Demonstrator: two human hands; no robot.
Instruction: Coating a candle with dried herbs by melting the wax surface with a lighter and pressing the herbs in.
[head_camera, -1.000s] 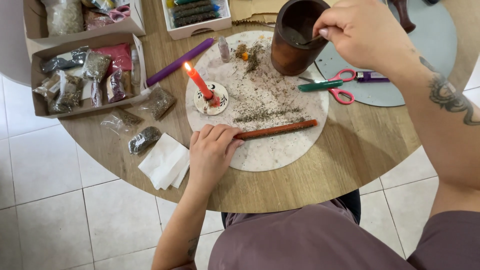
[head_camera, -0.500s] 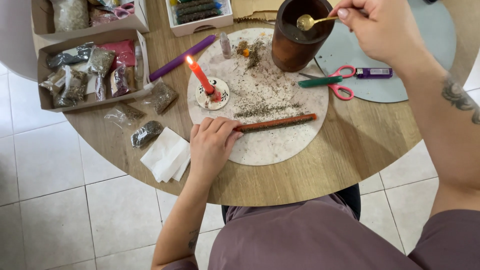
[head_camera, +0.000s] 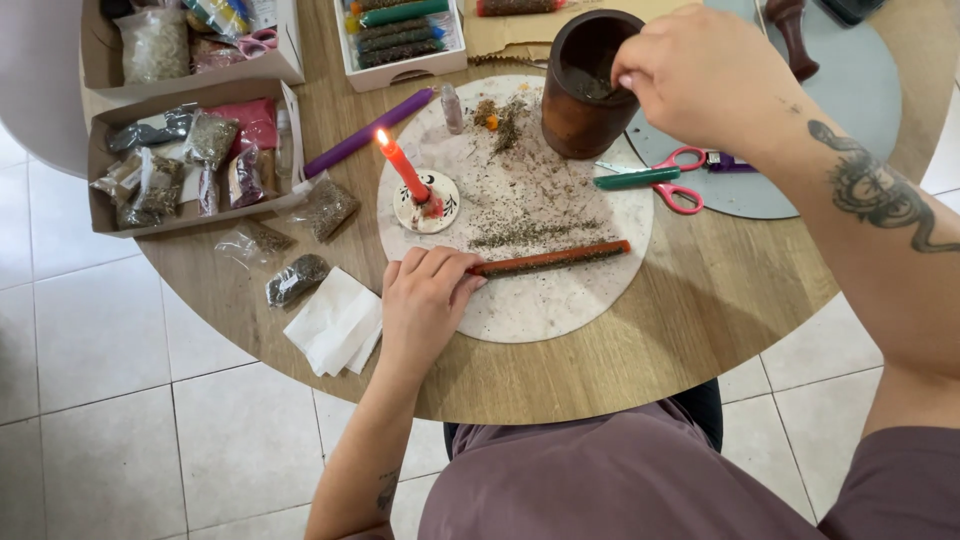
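Head view: the left hand (head_camera: 425, 305) pins one end of a long, herb-coated orange candle (head_camera: 552, 258) on the round marble board (head_camera: 560, 300); the right hand (head_camera: 700, 80), its grip pinched over the brown wooden mortar (head_camera: 585, 95), hides whatever it holds.

The left hand (head_camera: 425, 300) lies palm down, forearm reaching up from the lower edge, its fingers (head_camera: 452, 268) curled and pinched together at their tips. The right hand (head_camera: 705, 80) is raised beyond it, knuckles up, fingers bunched downward, the tattooed forearm slanting in from the right.
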